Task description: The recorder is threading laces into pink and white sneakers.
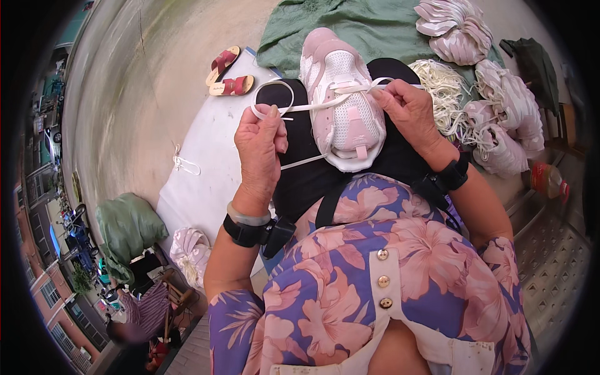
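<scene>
Head view: left grip (260, 144), right grip (409, 114) pinch lace (306, 108) across shoe (344, 115).

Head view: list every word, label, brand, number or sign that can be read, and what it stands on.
None can be read with certainty.
Shoe: small mark at the heel, too small to read.
Lower sandal: dark print on the insole, too small to read.
Bottle: any label is too blurred to read.

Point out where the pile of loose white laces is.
In the head view, the pile of white laces lies toward the right, between the right hand and the pink-and-white bundles.
</scene>
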The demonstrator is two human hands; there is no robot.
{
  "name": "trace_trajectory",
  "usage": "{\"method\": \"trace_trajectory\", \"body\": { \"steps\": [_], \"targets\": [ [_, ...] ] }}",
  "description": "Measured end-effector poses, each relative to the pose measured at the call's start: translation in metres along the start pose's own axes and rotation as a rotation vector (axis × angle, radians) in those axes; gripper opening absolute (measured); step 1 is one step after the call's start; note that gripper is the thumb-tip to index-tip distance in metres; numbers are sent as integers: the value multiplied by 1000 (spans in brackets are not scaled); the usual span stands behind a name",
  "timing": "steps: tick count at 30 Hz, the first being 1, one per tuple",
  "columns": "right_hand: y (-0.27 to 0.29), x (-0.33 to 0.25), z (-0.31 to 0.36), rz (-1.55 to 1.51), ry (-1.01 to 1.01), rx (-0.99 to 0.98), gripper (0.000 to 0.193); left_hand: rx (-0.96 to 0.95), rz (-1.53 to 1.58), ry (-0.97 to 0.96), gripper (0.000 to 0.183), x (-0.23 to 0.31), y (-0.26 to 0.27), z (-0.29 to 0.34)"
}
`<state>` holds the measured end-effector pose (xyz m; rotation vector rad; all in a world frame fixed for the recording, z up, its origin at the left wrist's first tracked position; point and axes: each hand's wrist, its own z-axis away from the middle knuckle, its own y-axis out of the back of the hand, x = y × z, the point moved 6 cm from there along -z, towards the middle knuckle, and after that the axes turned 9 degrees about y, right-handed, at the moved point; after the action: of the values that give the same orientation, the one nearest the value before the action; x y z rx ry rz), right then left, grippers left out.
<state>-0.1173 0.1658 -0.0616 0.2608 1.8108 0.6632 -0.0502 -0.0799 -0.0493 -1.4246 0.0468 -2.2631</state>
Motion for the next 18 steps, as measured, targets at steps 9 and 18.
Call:
{"method": "trace_trajectory", "body": {
  "steps": [9, 18],
  "targets": [
    [-23, -77, 1, 436, 737, -192, 23, -103, -255, -41, 7, -20, -35, -6],
    [-26, -75, -9, 455, 650, -173, 28, -53, -281, -212, 7, -22, -38, -32]
  ]
}}
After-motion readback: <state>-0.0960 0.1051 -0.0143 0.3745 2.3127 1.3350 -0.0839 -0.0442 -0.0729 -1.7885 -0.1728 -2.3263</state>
